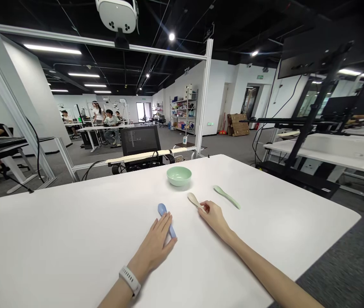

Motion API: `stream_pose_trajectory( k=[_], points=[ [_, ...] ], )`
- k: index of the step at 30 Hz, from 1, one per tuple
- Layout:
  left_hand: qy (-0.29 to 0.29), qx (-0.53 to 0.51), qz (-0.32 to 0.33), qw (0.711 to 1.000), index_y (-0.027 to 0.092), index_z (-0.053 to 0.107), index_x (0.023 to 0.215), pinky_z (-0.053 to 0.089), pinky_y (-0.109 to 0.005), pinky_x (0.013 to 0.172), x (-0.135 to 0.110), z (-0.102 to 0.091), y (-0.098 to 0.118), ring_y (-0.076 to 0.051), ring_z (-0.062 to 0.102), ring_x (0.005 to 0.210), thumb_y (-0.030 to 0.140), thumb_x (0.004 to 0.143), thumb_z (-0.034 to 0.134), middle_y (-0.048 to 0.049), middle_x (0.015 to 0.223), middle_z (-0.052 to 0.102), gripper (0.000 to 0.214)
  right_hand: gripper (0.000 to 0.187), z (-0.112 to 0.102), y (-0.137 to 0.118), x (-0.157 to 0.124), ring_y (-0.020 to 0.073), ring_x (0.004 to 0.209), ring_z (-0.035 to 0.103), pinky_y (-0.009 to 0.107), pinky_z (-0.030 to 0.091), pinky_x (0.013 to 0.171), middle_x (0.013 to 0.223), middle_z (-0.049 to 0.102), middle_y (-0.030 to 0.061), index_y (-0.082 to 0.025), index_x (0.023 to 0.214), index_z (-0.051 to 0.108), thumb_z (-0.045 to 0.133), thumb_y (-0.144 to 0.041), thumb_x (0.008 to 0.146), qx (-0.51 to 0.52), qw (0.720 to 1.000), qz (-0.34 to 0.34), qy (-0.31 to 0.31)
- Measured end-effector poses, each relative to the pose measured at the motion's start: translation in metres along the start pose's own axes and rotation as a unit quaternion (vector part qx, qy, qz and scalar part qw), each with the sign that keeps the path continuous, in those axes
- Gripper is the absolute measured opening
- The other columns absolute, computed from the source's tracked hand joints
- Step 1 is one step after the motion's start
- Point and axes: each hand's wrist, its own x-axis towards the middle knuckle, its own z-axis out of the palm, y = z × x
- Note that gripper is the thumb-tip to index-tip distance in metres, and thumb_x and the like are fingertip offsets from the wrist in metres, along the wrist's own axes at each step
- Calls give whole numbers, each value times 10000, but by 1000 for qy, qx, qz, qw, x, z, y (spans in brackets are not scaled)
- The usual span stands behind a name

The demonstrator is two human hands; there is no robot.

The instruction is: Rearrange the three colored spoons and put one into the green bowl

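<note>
Mostly hidden, a blue spoon beneath the left hand.

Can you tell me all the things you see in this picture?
table: one, white, under the hands
bowl: one, pale green, far part of the table
green spoon: one, pale green, on the table
blue spoon: one, blue, on the table
cream spoon: one, cream, on the table
shelf: one, white, by the far wall
headset: one, white, on the overhead frame
left hand: one, bare, flat over the blue spoon's handle, white watch on the wrist
right hand: one, bare, at the cream spoon's handle
</note>
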Motion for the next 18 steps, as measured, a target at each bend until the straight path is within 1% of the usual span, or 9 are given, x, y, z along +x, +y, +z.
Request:
stream_pose_trajectory(
  k=[3, 8, 18],
  points=[
    [7, 1, 5, 1000, 232, 278, 1680, 283, -514, 1347, 0, 0, 0, -244, 244, 1635, 493, 1060, 396, -91, 1759, 289, 683, 284, 0, 0, 0, 234, 712, 621, 345, 480, 711, 780, 694, 64, -192, 882, 708, 591, -422, 764, 1, 1000, 1, -2],
    [-12, 1, -17, 1000, 178, 289, 1672, 249, -515, 1355, 1, -2, 3, -239, 224, 1643, 488, 1054, 400, -107, 1763, 282, 700, 285, 1, 1, 0, 231, 696, 623, 337, 479, 699, 748, 693, 52, -189, 889, 717, 615, -422, 761, 9, 1000, -3, 0],
    [19, 15, 14, 1000, 203, 292, 1674, 315, -533, 1333, 1, 3, -3, -265, 267, 1629, 482, 1050, 421, -126, 1749, 314, 695, 324, 1, 0, 1, 233, 711, 635, 346, 500, 720, 769, 719, 64, -166, 912, 761, 609, -419, 780, 0, 1000, 2, 1]
  ],
)
